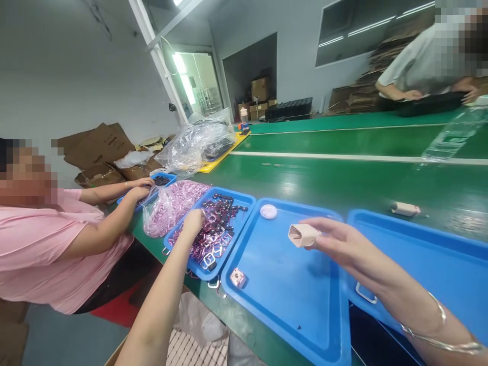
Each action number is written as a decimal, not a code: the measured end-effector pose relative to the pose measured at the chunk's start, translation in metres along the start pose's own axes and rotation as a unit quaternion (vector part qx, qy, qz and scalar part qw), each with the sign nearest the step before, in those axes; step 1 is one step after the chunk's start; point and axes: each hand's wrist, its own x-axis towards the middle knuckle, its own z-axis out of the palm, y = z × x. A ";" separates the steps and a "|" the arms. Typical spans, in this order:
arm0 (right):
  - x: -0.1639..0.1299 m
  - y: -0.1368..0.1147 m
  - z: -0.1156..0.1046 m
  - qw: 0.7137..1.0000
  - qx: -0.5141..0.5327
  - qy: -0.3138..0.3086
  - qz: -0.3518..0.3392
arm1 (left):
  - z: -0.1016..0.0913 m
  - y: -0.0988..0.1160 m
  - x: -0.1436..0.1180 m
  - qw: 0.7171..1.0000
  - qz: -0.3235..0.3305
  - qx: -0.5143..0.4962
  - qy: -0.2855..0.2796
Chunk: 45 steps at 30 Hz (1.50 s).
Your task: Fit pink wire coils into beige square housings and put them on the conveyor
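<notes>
Right hand (343, 241) pinches beige housing (303, 235); left hand (193, 221) in clip tray (244, 201)

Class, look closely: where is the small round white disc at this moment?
In the head view, the round white disc lies at the far edge of the middle blue tray, just beyond the beige housing held in the right hand.

Three trays sit side by side along the near edge of the bench (343, 173). The left tray (244, 203) holds a heap of small clips (215, 229), and the left hand (193, 221) rests in that heap. The middle tray (285, 284) carries a round cap (268, 211) at its far edge and a small part (237, 277) near its front left corner. Above it the right hand (335, 241) holds a small housing (303, 235). The right tray (438, 259) lies beyond that hand. Left of the trays lies a bag of clips (171, 203), where another person's hands (139, 189) work. A second housing (405, 208) lies on the bench behind the right tray.
</notes>
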 end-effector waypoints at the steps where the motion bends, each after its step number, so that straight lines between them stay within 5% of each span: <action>1: 0.000 -0.001 -0.002 1.000 0.020 -0.003 0.005 | -0.001 0.000 -0.001 1.000 0.001 -0.005 -0.004; 8: -0.003 -0.002 -0.016 0.998 0.054 -0.009 0.013 | -0.022 0.007 -0.004 0.997 -0.014 -0.067 0.027; 14: -0.002 0.002 -0.020 0.997 0.074 0.003 0.001 | -0.059 0.041 -0.034 0.966 0.004 -0.165 0.198; 17: -0.002 0.005 -0.016 0.994 0.112 -0.005 0.002 | -0.068 0.084 -0.095 0.919 0.033 -0.257 0.297; 19: -0.003 0.007 -0.013 0.990 0.141 -0.002 0.014 | -0.069 0.117 -0.142 0.832 0.071 -0.435 0.336; 23: -0.007 0.008 -0.006 0.984 0.173 0.005 0.042 | -0.065 0.172 -0.198 0.758 0.161 -0.568 0.277; 32: -0.009 0.012 -0.003 0.981 0.188 -0.015 0.051 | -0.042 0.200 -0.187 0.724 0.241 -0.591 0.262; 45: -0.010 0.009 0.001 0.973 0.223 -0.014 0.049 | -0.036 0.201 -0.187 0.709 0.356 -0.530 0.300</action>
